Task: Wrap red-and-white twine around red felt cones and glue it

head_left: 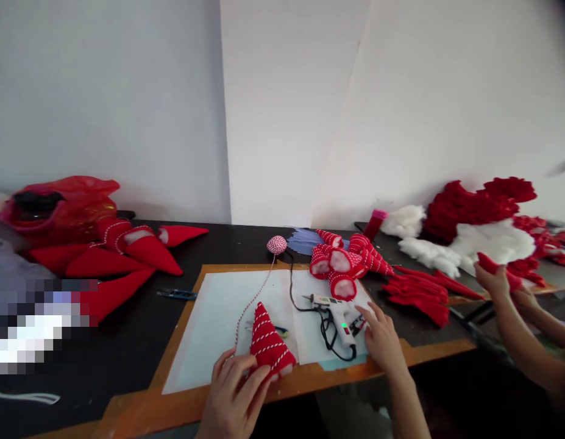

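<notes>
Left hand (234,390) right up close, fingers closed on the lower left of a red cone (269,344), and look where that sits: over the near edge of the white paper (186,341), tip pointing away, striped cord wound round it! Up from that hand runs the loose cord (245,308), all the way to its ball (277,245) beyond the paper. Over to the right hand (383,341): fingers loosely spread, nothing in its grasp, hovering beside the glue gun (339,320); whether the fingertips touch it, I cannot tell. Just behind the gun, a cluster of wrapped cones (344,262)! Out left, snips (177,294) and plain red cones (113,274). Far right, a co-worker's hand (492,280) grips red cloth (487,263) near white stuffing (487,241).
</notes>
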Demonstrator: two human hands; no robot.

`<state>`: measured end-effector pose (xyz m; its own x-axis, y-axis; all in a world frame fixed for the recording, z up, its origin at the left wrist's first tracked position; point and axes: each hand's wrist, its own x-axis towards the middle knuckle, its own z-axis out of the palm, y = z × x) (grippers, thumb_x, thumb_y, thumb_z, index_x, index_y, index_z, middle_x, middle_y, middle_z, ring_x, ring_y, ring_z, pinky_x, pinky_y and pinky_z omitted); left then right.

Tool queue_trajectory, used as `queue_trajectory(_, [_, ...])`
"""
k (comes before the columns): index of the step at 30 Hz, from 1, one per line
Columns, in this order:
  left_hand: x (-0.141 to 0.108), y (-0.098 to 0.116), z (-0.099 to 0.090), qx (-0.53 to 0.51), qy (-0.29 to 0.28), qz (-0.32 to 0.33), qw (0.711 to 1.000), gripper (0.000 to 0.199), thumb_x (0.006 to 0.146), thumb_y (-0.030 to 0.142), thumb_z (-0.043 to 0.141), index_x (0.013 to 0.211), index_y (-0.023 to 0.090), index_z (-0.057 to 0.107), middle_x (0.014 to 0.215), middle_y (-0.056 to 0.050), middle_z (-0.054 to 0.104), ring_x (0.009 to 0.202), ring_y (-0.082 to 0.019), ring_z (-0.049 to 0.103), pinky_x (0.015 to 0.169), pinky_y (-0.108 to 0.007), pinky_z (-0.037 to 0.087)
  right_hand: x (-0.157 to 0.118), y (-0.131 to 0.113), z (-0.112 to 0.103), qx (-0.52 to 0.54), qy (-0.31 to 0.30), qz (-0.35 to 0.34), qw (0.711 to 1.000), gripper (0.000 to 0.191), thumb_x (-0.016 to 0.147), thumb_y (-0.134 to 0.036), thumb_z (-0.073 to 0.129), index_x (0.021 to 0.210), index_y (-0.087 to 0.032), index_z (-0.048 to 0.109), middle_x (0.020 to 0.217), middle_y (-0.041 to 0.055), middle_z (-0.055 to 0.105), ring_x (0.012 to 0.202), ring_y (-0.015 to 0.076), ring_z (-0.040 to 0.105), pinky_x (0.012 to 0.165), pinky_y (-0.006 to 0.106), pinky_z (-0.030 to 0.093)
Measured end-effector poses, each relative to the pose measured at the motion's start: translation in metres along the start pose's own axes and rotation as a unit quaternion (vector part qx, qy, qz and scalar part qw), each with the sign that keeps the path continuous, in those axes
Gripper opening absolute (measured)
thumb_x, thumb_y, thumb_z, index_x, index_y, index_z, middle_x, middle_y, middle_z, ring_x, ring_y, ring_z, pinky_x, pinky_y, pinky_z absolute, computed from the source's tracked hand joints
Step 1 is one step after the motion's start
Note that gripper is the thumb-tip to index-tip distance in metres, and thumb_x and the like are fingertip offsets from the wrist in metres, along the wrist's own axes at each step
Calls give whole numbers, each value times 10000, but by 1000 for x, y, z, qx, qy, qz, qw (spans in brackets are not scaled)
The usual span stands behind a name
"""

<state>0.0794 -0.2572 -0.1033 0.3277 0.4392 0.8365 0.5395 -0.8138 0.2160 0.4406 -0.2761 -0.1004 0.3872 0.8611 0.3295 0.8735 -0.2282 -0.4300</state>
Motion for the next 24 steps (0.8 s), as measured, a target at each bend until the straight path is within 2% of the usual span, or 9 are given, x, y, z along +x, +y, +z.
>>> queue_trajectory(2, [-3, 1, -1, 7, -6, -10, 1000, 209, 908, 74, 586, 1071, 177, 667, 938, -65, 643, 861, -189, 630, 915, -407, 476, 4, 15, -1, -8, -32, -36, 999, 400, 834, -197, 458, 1113, -297, 726, 1269, 83, 657, 1225, 330, 524, 961, 490, 405])
queue_trajectory(5, [-7, 3, -3, 11, -8, -23, 1000, 274, 905, 82, 600, 1169, 152, 626, 980, -81, 654, 918, -200, 632, 942, -408, 484, 4, 34, -5, -6, -52, -55, 997, 262, 840, -316, 522, 986, -261, 733, 1006, 94, 710, 1006, 316, 609, 920, 476, 435])
queue_trajectory(9, [-13, 4, -5, 19, 4, -41, 999, 261, 909, 103, 604, 1164, 154, 620, 992, -83, 647, 946, -207, 622, 936, -401, 493, -10, 55, -16, 12, -14, -6, 1000, 221, 850, -308, 453, 808, -205, 644, 810, 121, 652, 801, 298, 634, 774, 430, 481])
queue_trajectory(13, [-18, 3, -9, 7, -10, -49, 999, 285, 900, 97, 606, 1180, 149, 620, 993, -84, 639, 931, -207, 622, 954, -425, 475, -42, 51, -23, 98, 38, 63, 992, 319, 931, -373, 376, 1064, -177, 589, 890, 127, 672, 689, 256, 640, 671, 398, 505])
queue_trajectory(15, [-18, 2, -11, -2, -16, -52, 999, 297, 899, 92, 597, 1190, 148, 619, 997, -87, 642, 929, -210, 624, 961, -436, 467, -62, 32, -22, 278, 27, 94, 955, 434, 941, -451, 431, 1279, -192, 514, 938, 91, 676, 581, 194, 598, 614, 357, 512])
queue_trajectory(17, [-18, 2, -12, -6, -18, -57, 998, 292, 901, 77, 584, 1176, 164, 627, 979, -75, 653, 912, -204, 627, 956, -435, 465, -79, 7, -17, 476, -2, 132, 870, 530, 880, -478, 575, 1352, -246, 509, 923, 54, 672, 572, 170, 584, 583, 322, 501])
queue_trajectory(19, [-17, 2, -12, -7, -21, -60, 998, 279, 903, 57, 573, 1145, 181, 638, 951, -60, 664, 888, -194, 626, 945, -428, 464, -87, -13, -13, 551, -28, 150, 821, 558, 848, -473, 635, 1358, -271, 536, 934, 48, 675, 589, 158, 570, 556, 289, 474])
queue_trajectory(21, [-16, 2, -12, -7, -27, -62, 998, 270, 905, 44, 566, 1119, 189, 644, 938, -54, 671, 880, -190, 623, 950, -430, 458, -81, -19, -11, 499, -27, 136, 855, 546, 870, -453, 608, 1371, -247, 544, 963, 60, 675, 624, 161, 567, 562, 280, 463])
queue_trajectory(24, [-15, 1, -12, -9, -27, -59, 998, 261, 908, 45, 564, 1109, 191, 644, 931, -52, 670, 873, -190, 620, 956, -436, 455, -50, -2, -9, 233, 53, 89, 967, 527, 885, -354, 479, 1371, -168, 563, 1061, 104, 674, 818, 225, 624, 733, 334, 504])
